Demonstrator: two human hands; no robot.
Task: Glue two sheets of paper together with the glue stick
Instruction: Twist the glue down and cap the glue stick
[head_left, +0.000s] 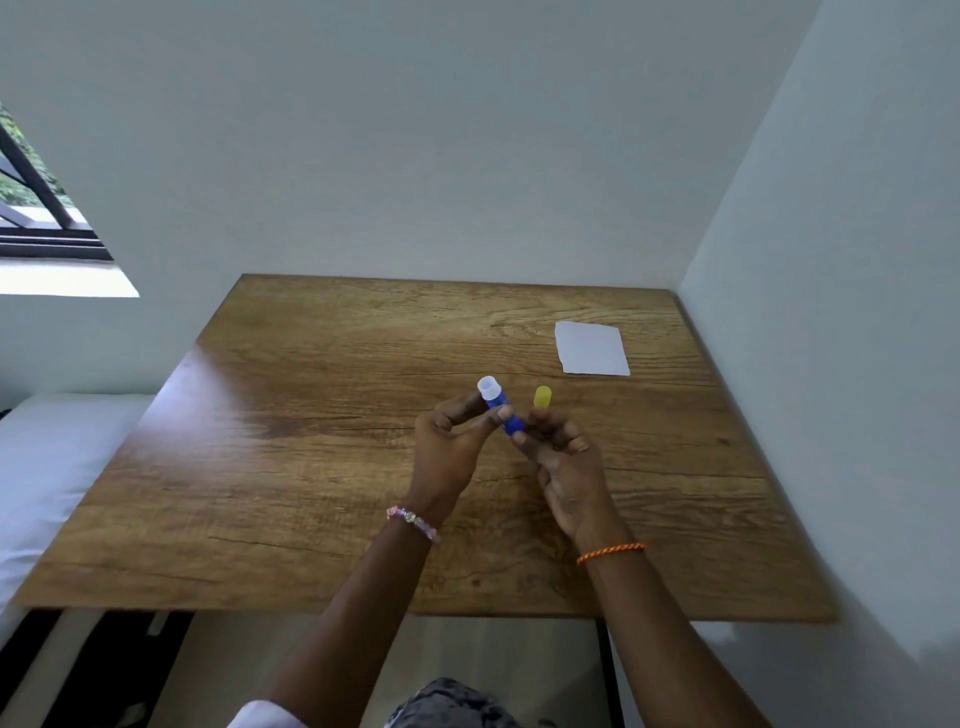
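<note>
Over a wooden table (322, 467) set into a pale corner, a person held an uncapped glue stick (500, 408) between both hands — the left hand (452, 447) pinching the blue barrel near its white open end, the right hand (563, 457) gripping the lower end with its fingers closed around it. The stick was tilted, its white mouth pointing up and away. Its yellow cap (542, 397) stood upright on the table just beyond the right hand. A white sheet of paper (591, 348) lay flat farther back to the right — whether one sheet or two stacked could not be told. A beaded bracelet (413, 522) circled the left wrist, an orange cord (610, 552) the right.
</note>
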